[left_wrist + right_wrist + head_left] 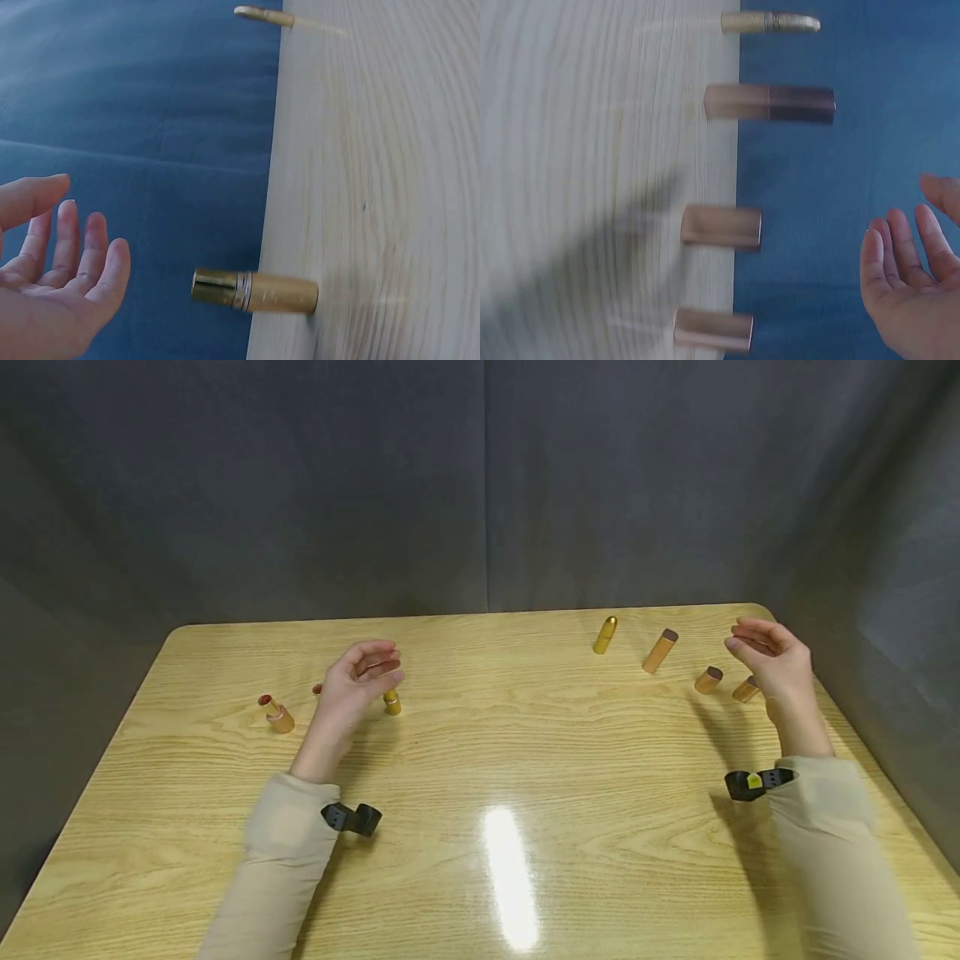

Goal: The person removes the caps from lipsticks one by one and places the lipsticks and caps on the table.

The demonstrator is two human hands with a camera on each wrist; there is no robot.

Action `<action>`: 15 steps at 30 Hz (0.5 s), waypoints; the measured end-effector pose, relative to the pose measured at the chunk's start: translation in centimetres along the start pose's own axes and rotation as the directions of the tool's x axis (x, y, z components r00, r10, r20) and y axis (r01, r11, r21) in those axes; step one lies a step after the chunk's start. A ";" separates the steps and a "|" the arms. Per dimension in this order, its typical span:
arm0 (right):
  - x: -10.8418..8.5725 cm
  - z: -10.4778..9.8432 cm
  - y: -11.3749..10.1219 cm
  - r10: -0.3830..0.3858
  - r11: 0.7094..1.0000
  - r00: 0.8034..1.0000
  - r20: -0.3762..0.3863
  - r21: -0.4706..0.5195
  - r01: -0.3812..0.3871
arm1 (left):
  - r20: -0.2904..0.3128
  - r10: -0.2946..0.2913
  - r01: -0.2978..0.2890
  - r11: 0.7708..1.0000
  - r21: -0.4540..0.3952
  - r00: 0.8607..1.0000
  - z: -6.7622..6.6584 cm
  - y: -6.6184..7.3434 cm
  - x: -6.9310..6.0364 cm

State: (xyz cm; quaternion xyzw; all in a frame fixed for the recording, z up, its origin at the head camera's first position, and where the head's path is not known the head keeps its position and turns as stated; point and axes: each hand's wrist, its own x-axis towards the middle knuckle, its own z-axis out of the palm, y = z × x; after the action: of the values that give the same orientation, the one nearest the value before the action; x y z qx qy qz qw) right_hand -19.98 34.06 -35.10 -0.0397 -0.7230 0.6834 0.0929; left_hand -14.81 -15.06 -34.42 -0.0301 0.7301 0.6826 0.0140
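Note:
My left hand (358, 675) hovers over the table with loosely bent fingers, holding nothing. Just beside it stands a gold lipstick tube (392, 703), its top partly hidden by the hand; the left wrist view shows the same tube (281, 292) upright. An uncapped lipstick (279, 717) with a red tip stands further left. Behind the left wrist, only the red tip of another lipstick (317, 689) shows. Above the right side, my right hand (783, 668) is in the air, relaxed and holding nothing. Two short copper lipstick caps (708, 680) (721, 226) stand nearest it, one partly behind the hand.
A copper lipstick (661, 651) with a dark top and a bullet-shaped gold lipstick (605, 635) stand near the back right of the wooden table (480, 735). A dark grey curtain (337, 485) hangs behind the table's far edge.

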 end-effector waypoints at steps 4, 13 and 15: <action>0.5 1.4 0.1 0.004 0.999 0.999 0.053 -0.040 -0.002 | 0.039 0.002 -0.002 1.000 0.003 0.999 1.0 -0.1 0.0; 1.4 3.2 0.8 0.052 0.970 0.996 0.075 -0.240 -0.033 | 0.101 -0.001 0.002 1.000 -0.003 0.995 3.0 -0.5 -0.1; 1.6 3.5 1.0 0.059 0.960 0.996 0.074 -0.277 -0.036 | 0.113 0.000 0.001 1.000 -0.011 0.994 3.3 -0.7 -0.1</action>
State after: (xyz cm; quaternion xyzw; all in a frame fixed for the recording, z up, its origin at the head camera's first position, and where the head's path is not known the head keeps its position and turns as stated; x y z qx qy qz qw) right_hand -22.28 31.03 -36.15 -0.0416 -0.8131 0.5792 0.0404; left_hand -14.77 -11.77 -35.33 0.0085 0.7242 0.6873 0.0552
